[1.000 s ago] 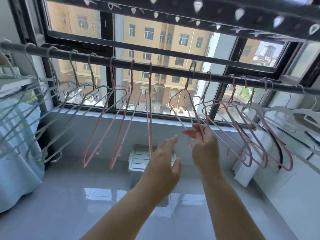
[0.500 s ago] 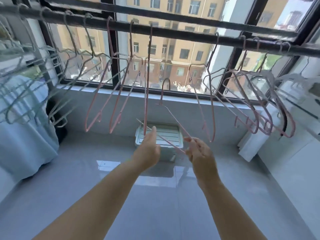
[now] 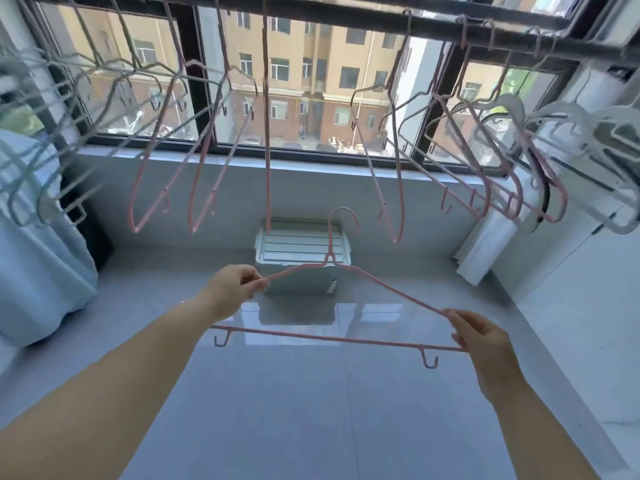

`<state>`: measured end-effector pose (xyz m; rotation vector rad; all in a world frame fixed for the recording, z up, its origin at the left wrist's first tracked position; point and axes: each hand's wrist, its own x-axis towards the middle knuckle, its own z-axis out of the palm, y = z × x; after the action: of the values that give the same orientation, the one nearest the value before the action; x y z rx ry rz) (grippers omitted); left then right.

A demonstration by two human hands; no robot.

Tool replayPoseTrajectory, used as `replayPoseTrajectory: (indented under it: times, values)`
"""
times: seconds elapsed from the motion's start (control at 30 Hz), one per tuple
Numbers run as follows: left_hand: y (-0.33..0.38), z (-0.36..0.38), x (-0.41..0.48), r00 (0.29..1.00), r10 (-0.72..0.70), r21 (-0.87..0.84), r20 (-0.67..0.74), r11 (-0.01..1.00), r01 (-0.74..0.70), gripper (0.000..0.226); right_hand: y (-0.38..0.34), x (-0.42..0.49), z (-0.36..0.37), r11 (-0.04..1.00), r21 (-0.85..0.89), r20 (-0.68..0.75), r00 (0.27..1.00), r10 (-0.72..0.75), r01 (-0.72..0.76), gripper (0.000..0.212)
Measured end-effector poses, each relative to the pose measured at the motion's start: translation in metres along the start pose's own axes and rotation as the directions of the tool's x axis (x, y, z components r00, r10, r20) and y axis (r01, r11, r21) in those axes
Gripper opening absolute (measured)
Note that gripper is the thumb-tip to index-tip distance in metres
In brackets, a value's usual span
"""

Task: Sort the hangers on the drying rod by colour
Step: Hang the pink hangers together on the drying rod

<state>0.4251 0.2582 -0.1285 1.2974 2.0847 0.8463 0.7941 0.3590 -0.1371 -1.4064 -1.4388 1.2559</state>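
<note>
Fingers [image 3: 254,284] of the left hand [image 3: 235,289] are curled and pinch the left shoulder tip of a pink hanger [image 3: 311,336], and the fingers [image 3: 460,318] of the right hand [image 3: 485,337] are curled in the same way and pinch its right corner, where the sloping wire meets the bottom bar. This pink hanger is off the drying rod [image 3: 346,20]; it is held nearly flat in the air between both hands, a little below the centre of the view, with its hook pointing up toward 12 o'clock and two small hooks hanging under the bar. The drying rod runs along the top, from 11 o'clock to 2 o'clock. On it, three more pink hangers [image 3: 266,133] hang between 11 and 12 o'clock, and another pink group [image 3: 398,168] hangs at about 1 to 2 o'clock. Pale grey-green hangers [image 3: 26,168] are crowded at 9 to 10 o'clock, rather blurred, and white hangers [image 3: 568,114] are at 2 to 3 o'clock. Behind the hook of the held hanger a white box [image 3: 301,251] stands on the tiled floor [image 3: 311,410] under the window [image 3: 304,81]. A light blue cloth [image 3: 34,254] is at 9 o'clock.
</note>
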Motion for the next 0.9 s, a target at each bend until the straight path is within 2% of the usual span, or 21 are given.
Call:
replayPoseTrajectory:
  times: [0.07,0.13,0.27,0.37,0.5,0.6,0.67,0.77,0.83,0.9]
  values:
    - [-0.008,0.001,-0.004,0.999,-0.025,-0.03,-0.043,0.999,0.023,0.028,0.013,0.004,0.009,0.989,-0.145,-0.103,0.995,0.008,-0.023,0.024]
    - [-0.014,0.003,-0.009,0.998,-0.047,-0.08,-0.05,0.996,0.042,0.028,0.021,0.002,0.02,0.977,-0.211,-0.099,0.995,-0.001,-0.02,0.036]
    - [-0.014,0.015,-0.018,0.996,-0.077,-0.165,-0.054,0.984,0.067,0.026,0.024,-0.018,0.059,0.951,-0.28,0.149,0.984,-0.094,0.134,0.035]
    - [-0.004,0.03,-0.022,0.987,-0.135,-0.306,-0.084,0.947,0.103,0.027,0.018,-0.041,0.092,0.926,-0.3,0.365,0.924,-0.112,0.231,0.037]
    - [0.022,0.05,-0.028,0.971,-0.206,-0.599,-0.119,0.795,0.095,0.024,0.008,-0.068,0.124,0.89,-0.306,0.556,0.822,-0.122,0.339,0.033]
    - [0.05,0.06,-0.032,0.968,-0.233,-0.779,-0.093,0.623,0.075,0.021,-0.005,-0.088,0.144,0.897,-0.247,0.634,0.761,-0.137,0.368,0.044]
    - [0.072,0.059,-0.034,0.971,-0.227,-0.871,-0.07,0.488,0.052,0.021,-0.018,-0.096,0.149,0.907,-0.196,0.632,0.756,-0.173,0.371,0.046]
    - [0.103,0.047,-0.036,0.986,-0.156,-0.931,-0.056,0.366,0.005,0.021,-0.038,-0.096,0.146,0.914,-0.109,0.549,0.79,-0.274,0.392,0.04]
    - [0.12,0.036,-0.038,0.995,-0.083,-0.932,-0.061,0.361,-0.027,0.019,-0.05,-0.092,0.141,0.9,-0.075,0.499,0.797,-0.34,0.43,0.037]
    - [0.132,0.025,-0.04,0.993,-0.022,-0.876,-0.113,0.473,-0.089,0.018,-0.065,-0.089,0.137,0.881,-0.049,0.466,0.791,-0.396,0.47,0.037]
